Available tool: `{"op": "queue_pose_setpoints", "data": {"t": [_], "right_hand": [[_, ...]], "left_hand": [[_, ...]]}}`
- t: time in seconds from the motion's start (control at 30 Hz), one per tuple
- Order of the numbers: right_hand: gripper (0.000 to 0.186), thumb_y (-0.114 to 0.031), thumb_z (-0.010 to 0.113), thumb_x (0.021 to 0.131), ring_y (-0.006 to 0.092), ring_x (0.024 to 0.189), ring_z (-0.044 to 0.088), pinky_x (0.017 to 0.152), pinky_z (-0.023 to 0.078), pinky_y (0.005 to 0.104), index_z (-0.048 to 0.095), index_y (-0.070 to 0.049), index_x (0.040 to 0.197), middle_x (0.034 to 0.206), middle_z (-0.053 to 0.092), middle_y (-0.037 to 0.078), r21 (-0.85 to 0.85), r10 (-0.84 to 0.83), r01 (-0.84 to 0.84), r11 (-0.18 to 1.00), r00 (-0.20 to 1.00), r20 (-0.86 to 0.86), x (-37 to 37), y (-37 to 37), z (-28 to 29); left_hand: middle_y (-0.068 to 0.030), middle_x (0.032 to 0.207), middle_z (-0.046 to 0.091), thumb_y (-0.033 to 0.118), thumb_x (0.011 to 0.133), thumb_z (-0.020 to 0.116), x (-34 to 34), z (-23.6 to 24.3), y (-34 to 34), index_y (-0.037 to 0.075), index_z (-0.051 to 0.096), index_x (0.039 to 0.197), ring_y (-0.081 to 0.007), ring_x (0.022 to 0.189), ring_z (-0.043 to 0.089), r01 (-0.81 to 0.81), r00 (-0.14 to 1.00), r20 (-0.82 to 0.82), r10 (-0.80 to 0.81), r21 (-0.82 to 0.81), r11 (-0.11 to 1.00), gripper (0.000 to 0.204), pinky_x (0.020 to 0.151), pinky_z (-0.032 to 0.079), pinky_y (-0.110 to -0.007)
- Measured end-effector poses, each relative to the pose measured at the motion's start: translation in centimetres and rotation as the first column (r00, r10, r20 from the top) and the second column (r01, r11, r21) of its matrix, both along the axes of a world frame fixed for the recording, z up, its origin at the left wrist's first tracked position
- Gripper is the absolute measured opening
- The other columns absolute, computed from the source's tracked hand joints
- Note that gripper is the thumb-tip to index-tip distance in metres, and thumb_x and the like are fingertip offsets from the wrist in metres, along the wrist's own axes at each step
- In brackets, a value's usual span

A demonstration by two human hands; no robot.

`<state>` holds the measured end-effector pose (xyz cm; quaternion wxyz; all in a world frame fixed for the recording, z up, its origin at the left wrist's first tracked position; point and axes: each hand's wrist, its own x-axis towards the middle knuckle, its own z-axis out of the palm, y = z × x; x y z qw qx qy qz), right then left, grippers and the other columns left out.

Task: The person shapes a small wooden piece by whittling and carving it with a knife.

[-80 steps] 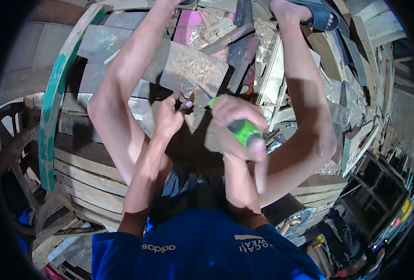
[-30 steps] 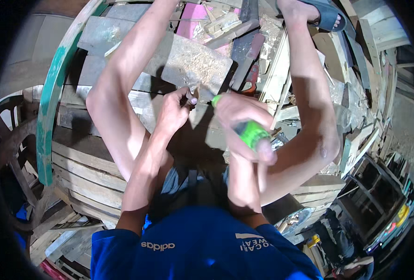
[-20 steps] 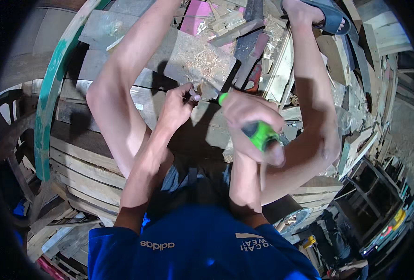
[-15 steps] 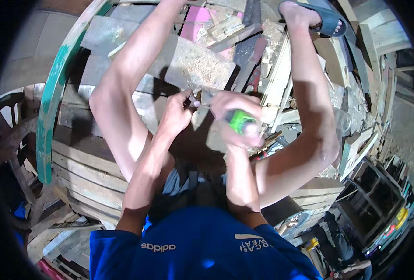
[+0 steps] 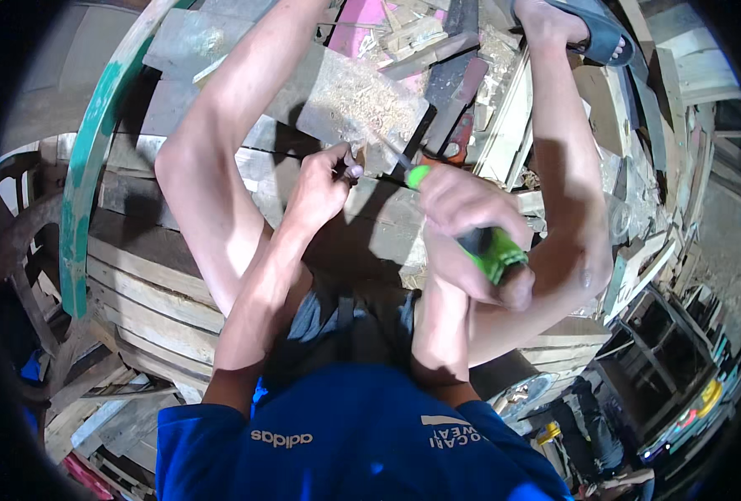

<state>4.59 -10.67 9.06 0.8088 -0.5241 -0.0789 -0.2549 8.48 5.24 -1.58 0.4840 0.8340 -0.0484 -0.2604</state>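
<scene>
My right hand (image 5: 466,230) is closed round a screwdriver (image 5: 492,250) with a green and black handle; its thin metal shaft points up-left toward a grey wooden board (image 5: 350,96) dusted with sawdust. My left hand (image 5: 320,184) pinches a small object (image 5: 355,163) against that board, right by the shaft's tip; what the object is cannot be made out. Both hands work between my bare knees, above a stack of wooden boards.
A green curved wooden piece (image 5: 86,184) arcs along the left. Wooden slats (image 5: 145,292) lie stacked under my left leg. A pink piece (image 5: 366,17) and wood scraps sit at the top. My right foot wears a dark sandal (image 5: 592,29). More planks crowd the right.
My right hand has swung the screwdriver, the handle now lower and further right than half a second ago. The left hand stays pinched at the board.
</scene>
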Motion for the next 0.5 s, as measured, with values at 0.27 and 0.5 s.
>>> {"op": "queue_pose_setpoints", "data": {"t": [0.27,0.5], "right_hand": [[0.07,-0.065,0.041,0.082,0.0227,0.052,0.042,0.052,0.033,0.0348,0.048,0.003,0.069,0.057,0.047,0.013,0.03,-0.126,0.129,0.991,0.988,-0.091,0.3,0.3,-3.7],[0.069,-0.066,0.039,0.082,0.0224,0.053,0.04,0.052,0.032,0.0349,0.047,0.001,0.069,0.057,0.043,0.011,0.088,-0.181,0.192,0.978,0.976,-0.118,0.0,-0.2,-2.3]], "left_hand": [[-0.0085,0.072,0.061,0.0,0.087,0.056,0.2,0.8,-0.4,0.0,0.056,0.095,-0.0144,0.07,0.058,-0.124,0.986,-0.121,0.111,-0.102,0.987,0.008,0.067,0.045,-0.03],[-0.0061,0.074,0.064,-0.002,0.088,0.056,0.0,0.8,-1.1,-0.001,0.059,0.091,-0.0115,0.07,0.061,-0.077,0.995,-0.068,0.069,-0.116,0.99,0.004,0.066,0.048,-0.028]]}}
